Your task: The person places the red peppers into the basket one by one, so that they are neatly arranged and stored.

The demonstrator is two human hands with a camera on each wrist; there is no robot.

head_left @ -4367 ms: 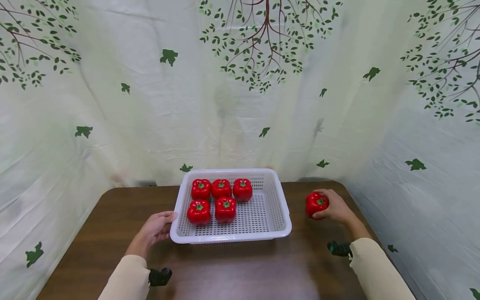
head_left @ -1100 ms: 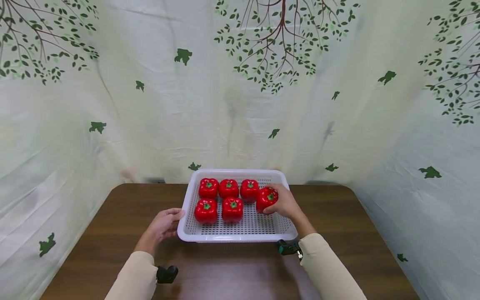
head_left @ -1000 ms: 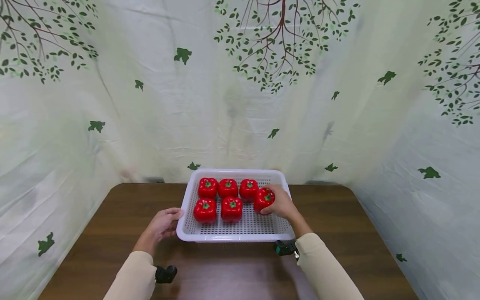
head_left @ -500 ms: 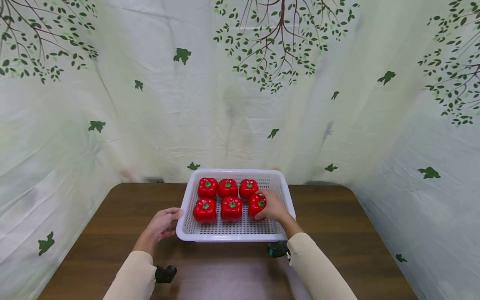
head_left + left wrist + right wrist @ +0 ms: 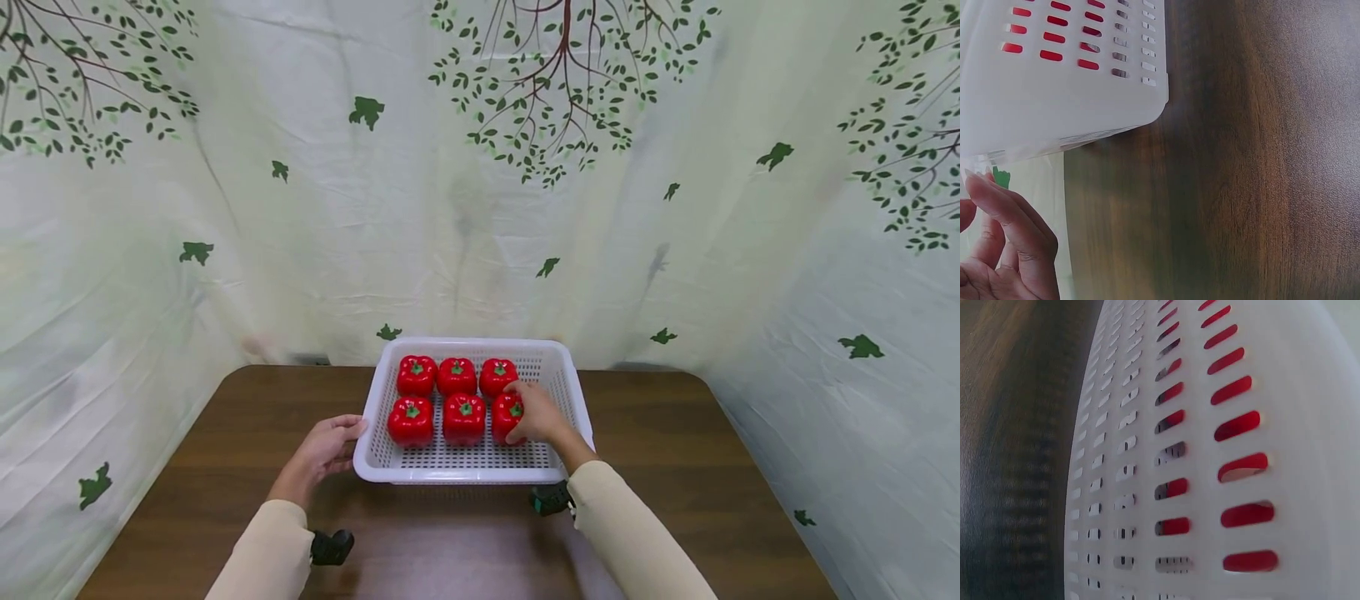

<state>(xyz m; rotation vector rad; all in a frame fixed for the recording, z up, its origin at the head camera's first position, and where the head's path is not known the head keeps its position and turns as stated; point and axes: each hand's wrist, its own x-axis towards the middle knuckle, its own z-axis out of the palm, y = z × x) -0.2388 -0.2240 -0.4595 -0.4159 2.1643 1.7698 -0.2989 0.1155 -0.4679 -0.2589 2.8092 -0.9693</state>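
Observation:
A white plastic basket (image 5: 468,476) with slotted walls holds several shiny red bell peppers in two rows. My right hand (image 5: 542,414) reaches in over the near right part and grips the bell pepper (image 5: 506,419) at the right end of the near row, thumb in front and fingers behind. Beside it sits another bell pepper (image 5: 464,419); a third bell pepper (image 5: 498,377) is just behind. My left hand (image 5: 330,447) holds the basket's left rim by its fingertips. In the right wrist view the basket wall (image 5: 1197,462) hides that hand, with red showing through the slots.
The basket stands on a dark brown wooden table (image 5: 660,467), near its far edge. A pale curtain (image 5: 480,208) printed with leaves and branches hangs behind and along the sides. Each wrist carries a black device, such as the left wrist camera (image 5: 331,547).
My right hand has brought the bell pepper from the table's right side into the basket, then lowered it leftward to the end of the near row. My left hand has stayed at the rim.

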